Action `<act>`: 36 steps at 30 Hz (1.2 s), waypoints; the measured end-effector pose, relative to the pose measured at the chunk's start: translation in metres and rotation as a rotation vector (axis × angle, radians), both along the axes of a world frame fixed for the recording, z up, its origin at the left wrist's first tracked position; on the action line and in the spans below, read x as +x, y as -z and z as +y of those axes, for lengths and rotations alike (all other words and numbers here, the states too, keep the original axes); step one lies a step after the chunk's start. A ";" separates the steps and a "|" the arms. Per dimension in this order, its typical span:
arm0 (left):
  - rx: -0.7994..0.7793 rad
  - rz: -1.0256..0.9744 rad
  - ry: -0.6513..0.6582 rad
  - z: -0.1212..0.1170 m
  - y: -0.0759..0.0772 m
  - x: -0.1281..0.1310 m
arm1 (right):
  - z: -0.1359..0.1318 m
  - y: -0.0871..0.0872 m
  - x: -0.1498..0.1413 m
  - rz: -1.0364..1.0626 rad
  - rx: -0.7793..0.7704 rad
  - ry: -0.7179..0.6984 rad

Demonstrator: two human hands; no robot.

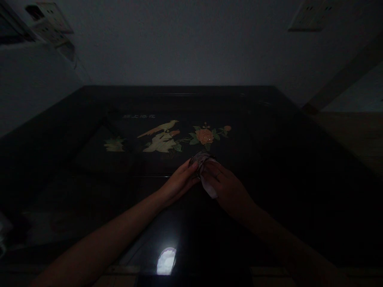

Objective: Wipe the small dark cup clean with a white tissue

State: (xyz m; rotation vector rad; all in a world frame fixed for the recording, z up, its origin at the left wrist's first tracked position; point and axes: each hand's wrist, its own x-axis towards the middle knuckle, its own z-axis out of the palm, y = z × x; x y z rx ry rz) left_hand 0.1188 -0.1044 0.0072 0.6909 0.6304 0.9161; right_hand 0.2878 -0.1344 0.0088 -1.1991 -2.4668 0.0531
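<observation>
Both hands meet over the middle of a dark glossy table [269,191]. My left hand [182,179] has its fingers closed around the left side of a small dark, shiny, rounded object [201,156], perhaps glass; its exact kind is too dim to make out. Against that object, my right hand [229,187] is closed on a pale cloth [209,189], whose end hangs below the fingers. A ring shows on one right-hand finger. The fingers hide much of the object and the cloth.
Inlaid in the tabletop are a bird [163,127], a flower [205,136] and pale rock shapes. A lamp's reflection [166,261] shines near the front edge. Behind stands a grey wall [179,44] with sockets [312,16]. A whitish item [3,235] is cut off at the left.
</observation>
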 end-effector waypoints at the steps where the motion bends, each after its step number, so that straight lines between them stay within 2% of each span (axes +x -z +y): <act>1: -0.001 0.000 0.000 0.000 0.000 0.000 | 0.000 0.000 0.000 -0.013 -0.003 0.003; 5: -0.003 0.003 -0.011 0.001 0.001 0.000 | -0.001 0.000 0.000 0.022 -0.065 -0.005; 9: -0.005 0.019 -0.006 0.001 0.004 -0.002 | -0.003 -0.002 -0.001 0.188 -0.198 -0.050; 15: -0.013 0.028 -0.022 0.001 0.001 -0.002 | -0.007 -0.012 -0.003 0.550 -0.543 -0.041; 18: -0.019 0.029 -0.015 0.001 0.001 -0.002 | -0.009 -0.013 -0.002 0.646 -0.687 -0.013; 20: -0.026 0.028 -0.017 0.001 0.001 -0.002 | -0.011 -0.009 -0.002 0.639 -0.649 0.007; 22: -0.025 0.024 -0.019 0.001 0.002 -0.002 | -0.011 -0.003 -0.004 0.571 -0.521 -0.005; 25: -0.009 0.014 -0.018 0.001 0.003 -0.002 | -0.010 0.002 -0.007 0.394 -0.315 -0.058; 28: -0.014 0.010 -0.024 0.002 0.004 -0.002 | -0.005 0.003 -0.008 0.217 -0.186 -0.062; 32: 0.004 0.006 -0.001 0.003 0.005 -0.002 | -0.001 -0.001 -0.004 -0.014 -0.063 -0.036; 36: 0.022 -0.002 0.013 0.002 0.006 -0.002 | -0.001 -0.003 0.000 -0.119 0.004 0.009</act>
